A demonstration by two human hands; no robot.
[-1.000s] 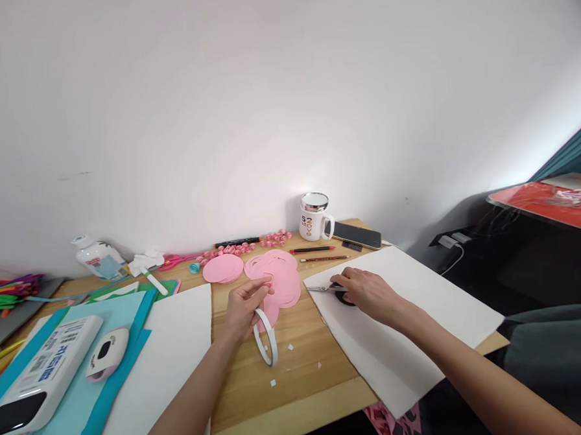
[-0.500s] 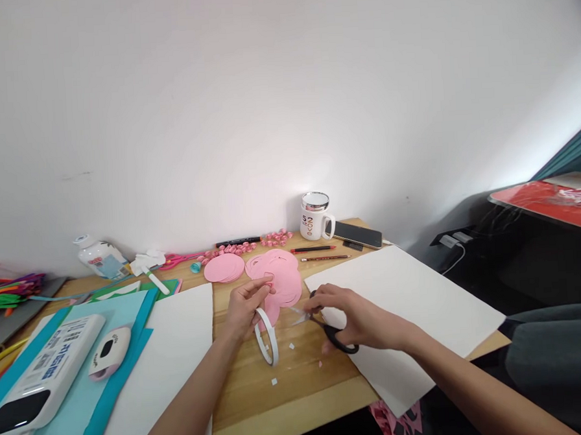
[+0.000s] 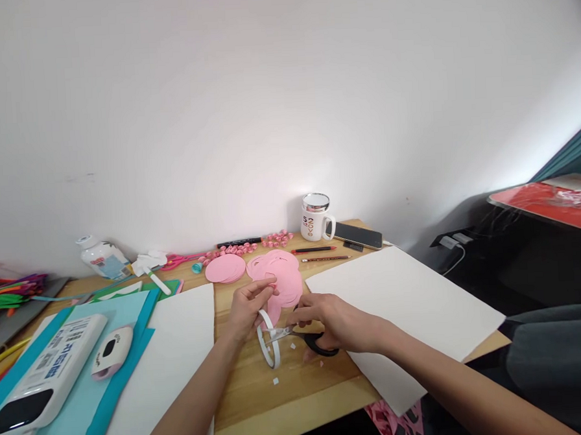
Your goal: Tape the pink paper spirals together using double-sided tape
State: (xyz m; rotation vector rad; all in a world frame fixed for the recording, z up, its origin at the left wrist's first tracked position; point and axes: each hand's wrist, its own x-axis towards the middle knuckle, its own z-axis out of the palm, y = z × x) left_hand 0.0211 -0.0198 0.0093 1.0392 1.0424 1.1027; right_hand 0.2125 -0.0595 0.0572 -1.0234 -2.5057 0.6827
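Note:
My left hand (image 3: 246, 307) is closed, with a ring-shaped roll of white tape (image 3: 277, 351) hanging from its lower fingers. Between the thumb and forefinger tips is a small pink piece (image 3: 273, 285), too small to make out well. My right hand (image 3: 329, 319) grips black-handled scissors (image 3: 321, 346), and their blades reach the white ring's near side. Whether the blades touch it I cannot tell. Just behind the left fingertips lie overlapping pink paper cutouts (image 3: 288, 279), and beside them a stack of pink paper circles (image 3: 225, 268).
Rolled pink paper pieces (image 3: 243, 248) line the wall near a white mug (image 3: 314, 219) and a phone (image 3: 357, 234). White sheets (image 3: 412, 302) flank the hands. At left are teal papers (image 3: 142, 316), a white device (image 3: 50, 369) and a bottle (image 3: 102, 256).
My right hand has moved left with the scissors, bringing their blades to the tape roll. My left hand has stayed nearly in place.

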